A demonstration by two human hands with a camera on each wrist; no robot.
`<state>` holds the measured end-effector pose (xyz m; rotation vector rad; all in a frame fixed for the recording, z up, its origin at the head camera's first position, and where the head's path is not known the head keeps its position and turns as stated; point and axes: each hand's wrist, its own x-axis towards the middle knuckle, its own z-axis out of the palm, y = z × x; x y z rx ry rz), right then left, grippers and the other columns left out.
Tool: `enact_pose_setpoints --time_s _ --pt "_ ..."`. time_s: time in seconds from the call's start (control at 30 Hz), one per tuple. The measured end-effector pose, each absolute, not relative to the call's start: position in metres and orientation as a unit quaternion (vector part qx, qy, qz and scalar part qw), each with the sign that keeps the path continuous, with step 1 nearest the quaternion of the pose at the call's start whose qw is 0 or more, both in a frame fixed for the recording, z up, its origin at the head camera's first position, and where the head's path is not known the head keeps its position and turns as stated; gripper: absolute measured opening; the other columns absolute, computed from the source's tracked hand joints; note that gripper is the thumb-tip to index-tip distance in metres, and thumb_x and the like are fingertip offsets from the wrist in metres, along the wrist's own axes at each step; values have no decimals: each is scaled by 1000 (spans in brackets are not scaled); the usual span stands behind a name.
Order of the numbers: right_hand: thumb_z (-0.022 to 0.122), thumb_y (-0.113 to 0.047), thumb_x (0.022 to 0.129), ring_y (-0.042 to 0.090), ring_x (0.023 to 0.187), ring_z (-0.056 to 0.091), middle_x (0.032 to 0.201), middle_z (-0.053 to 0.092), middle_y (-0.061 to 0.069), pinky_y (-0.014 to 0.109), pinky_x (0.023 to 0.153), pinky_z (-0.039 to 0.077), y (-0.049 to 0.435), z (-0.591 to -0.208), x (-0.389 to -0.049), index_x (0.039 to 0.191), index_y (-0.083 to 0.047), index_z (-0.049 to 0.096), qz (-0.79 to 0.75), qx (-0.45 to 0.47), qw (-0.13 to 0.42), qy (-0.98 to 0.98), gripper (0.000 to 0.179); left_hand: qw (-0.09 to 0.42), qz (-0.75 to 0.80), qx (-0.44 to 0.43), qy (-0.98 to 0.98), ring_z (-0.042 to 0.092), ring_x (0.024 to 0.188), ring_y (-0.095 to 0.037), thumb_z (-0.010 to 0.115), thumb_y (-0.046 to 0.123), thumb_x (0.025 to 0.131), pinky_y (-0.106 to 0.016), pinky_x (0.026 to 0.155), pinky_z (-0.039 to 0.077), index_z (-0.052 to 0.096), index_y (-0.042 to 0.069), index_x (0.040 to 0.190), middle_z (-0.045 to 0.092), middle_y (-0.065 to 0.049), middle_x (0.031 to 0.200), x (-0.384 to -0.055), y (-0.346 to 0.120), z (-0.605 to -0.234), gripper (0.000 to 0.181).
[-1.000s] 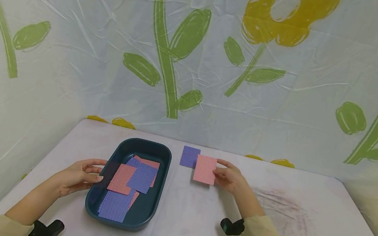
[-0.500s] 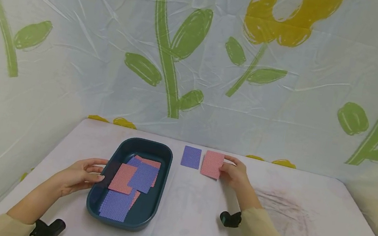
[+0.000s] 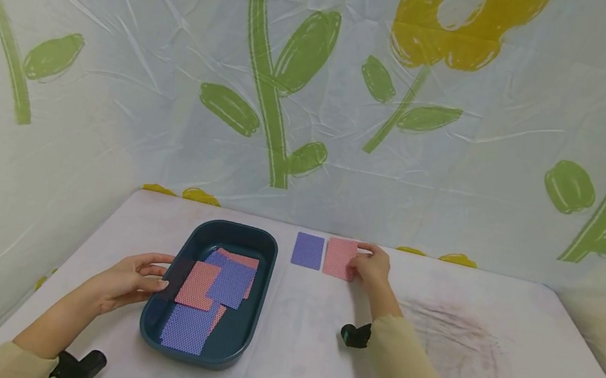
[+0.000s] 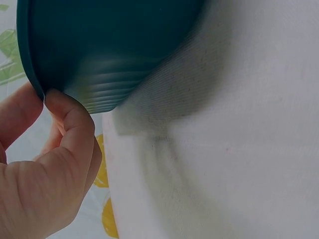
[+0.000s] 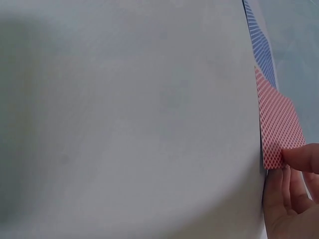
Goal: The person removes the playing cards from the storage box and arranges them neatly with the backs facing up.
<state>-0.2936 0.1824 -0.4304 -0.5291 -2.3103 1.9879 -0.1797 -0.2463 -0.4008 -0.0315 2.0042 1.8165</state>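
My right hand [image 3: 374, 269] pinches a red-backed playing card [image 3: 340, 258] by its right edge, at the back of the table. In the right wrist view the thumb lies on top of the red card [image 5: 279, 124], with fingers beneath its edge. Just left of it a blue-backed playing card [image 3: 308, 250] lies face down. My left hand [image 3: 127, 280] grips the left rim of a dark teal tray [image 3: 233, 342]; the left wrist view shows thumb and fingers pinching the tray's rim [image 4: 30, 64]. Several red- and blue-backed cards [image 3: 230, 283] lie overlapping inside.
A pale cloth covers the table [image 3: 303, 346], with a brownish smudge [image 3: 456, 342] right of centre. Behind its back edge hangs a flower-printed sheet [image 3: 329, 173]. Black wrist mounts [image 3: 79, 366] stick out from both sleeves.
My right hand has carried the red card back and slightly right, away from overlapping the blue card, and lowered it beside that card. The left hand stays on the tray.
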Motion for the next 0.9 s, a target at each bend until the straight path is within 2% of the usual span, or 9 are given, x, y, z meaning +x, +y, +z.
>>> enact_pose_setpoints --time_s 0.17,0.33,0.67,0.9 --pt "57 17 67 10 56 47 79 58 9 21 46 41 180 -427 -297 119 5 57 560 -167 35 -811 53 218 652 -11 726 57 90 -18 62 1 86 -29 79 50 26 -7 140 51 -12 109 -180 -246 -400 66" --pt "58 9 66 19 72 52 89 62 13 23 50 40 178 -427 -300 114 2 61 462 -154 52 -872 49 214 647 -15 732 57 90 -18 62 1 86 -30 79 50 26 -7 140 50 -13 110 -180 -247 -400 66" --pt "52 4 72 33 94 58 104 64 20 41 74 45 170 -427 -303 117 2 59 385 -149 53 -909 45 212 643 -13 736 56 90 -19 62 1 86 -30 78 50 26 -7 140 50 -14 111 -181 -248 -401 66" --pt "50 1 75 35 92 59 103 63 17 44 70 47 164 -426 -303 117 -1 58 351 -172 42 -919 43 214 643 -13 735 57 90 -19 62 1 86 -29 79 50 26 -7 140 50 -14 110 -183 -247 -401 66"
